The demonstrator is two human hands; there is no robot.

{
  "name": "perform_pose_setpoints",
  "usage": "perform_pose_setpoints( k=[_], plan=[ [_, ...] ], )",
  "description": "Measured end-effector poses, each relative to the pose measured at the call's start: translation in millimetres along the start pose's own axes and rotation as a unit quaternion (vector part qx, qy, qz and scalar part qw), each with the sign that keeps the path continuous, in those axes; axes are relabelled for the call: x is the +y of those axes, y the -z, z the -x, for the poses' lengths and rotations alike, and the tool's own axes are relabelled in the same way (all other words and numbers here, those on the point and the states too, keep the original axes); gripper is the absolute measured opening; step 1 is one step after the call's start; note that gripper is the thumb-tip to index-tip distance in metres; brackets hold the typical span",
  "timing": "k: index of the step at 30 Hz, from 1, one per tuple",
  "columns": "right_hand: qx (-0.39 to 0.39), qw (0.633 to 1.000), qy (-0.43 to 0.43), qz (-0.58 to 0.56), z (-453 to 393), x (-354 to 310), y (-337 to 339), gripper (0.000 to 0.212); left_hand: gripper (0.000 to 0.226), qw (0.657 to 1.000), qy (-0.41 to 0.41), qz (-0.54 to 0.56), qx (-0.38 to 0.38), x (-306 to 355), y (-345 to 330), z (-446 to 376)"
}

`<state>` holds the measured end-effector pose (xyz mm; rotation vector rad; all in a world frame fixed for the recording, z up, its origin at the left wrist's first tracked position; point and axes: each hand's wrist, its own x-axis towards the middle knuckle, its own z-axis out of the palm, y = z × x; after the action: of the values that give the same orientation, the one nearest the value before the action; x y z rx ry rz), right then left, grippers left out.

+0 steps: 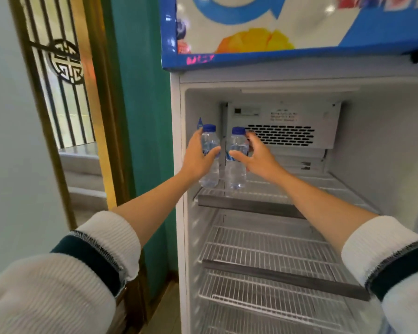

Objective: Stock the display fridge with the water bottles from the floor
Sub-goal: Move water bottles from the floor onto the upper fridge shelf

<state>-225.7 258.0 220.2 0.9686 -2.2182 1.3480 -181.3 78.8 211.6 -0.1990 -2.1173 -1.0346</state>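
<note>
View from a head cam: two bare arms w/ pushed-up white ribbed sleeves reach into an open display fridge (pixel 179 165), its interior white and nearly bare. The left hand (pixel 198 157) is wrapped around the left water bottle (pixel 210 150), thumb across the label; the right hand (pixel 256 155) grips the right water bottle (pixel 237 162) the same way, fingers behind, thumb in front. Both bottles are upright, blue caps up, side by side but apart, at the front left of the top wire shelf (pixel 287 186); their bases sit at or just above the wires, can't tell which. A third blue cap (pixel 199 122) peeks out behind the left bottle near the fridge wall. The lower wire shelf (pixel 263 251) holds nothing visible. The bottles look like thin clear plastic, full, so prob. light enough for one hand each but squashy if squeezed, and possibly slick. Mid-body at the label seems the best hold, as here. On wire, narrow bases may wobble, so they should be set down squarely before letting go.
</note>
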Motion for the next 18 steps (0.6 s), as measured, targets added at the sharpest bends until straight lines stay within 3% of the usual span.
perform_pose_setpoints(
  k=[5, 8, 13, 18],
  plan=[
    [-0.017, 1.0, -0.025, 0.006, -28.9, 44.6, 0.2, 0.061, 0.076, 0.998, 0.059, -0.025, -0.005, -18.9, -28.1, -8.1],
    [-0.033, 0.999, -0.042, -0.001, -44.5, 67.0, -3.7, 0.052, 0.071, 0.995, 0.096, -0.013, -0.008, -28.4, -36.2, -9.8],
    [-0.069, 0.996, -0.037, -0.049, -60.4, 90.2, -14.6, 0.042, 0.059, 0.994, 0.102, -0.01, -0.03, -39.4, -38.3, -3.0],
    [-0.09, 0.992, -0.026, -0.084, -76.5, 101.4, -38.3, 0.051, 0.058, 0.994, 0.101, -0.029, -0.041, -44.2, -38.9, 0.8]
  ],
)
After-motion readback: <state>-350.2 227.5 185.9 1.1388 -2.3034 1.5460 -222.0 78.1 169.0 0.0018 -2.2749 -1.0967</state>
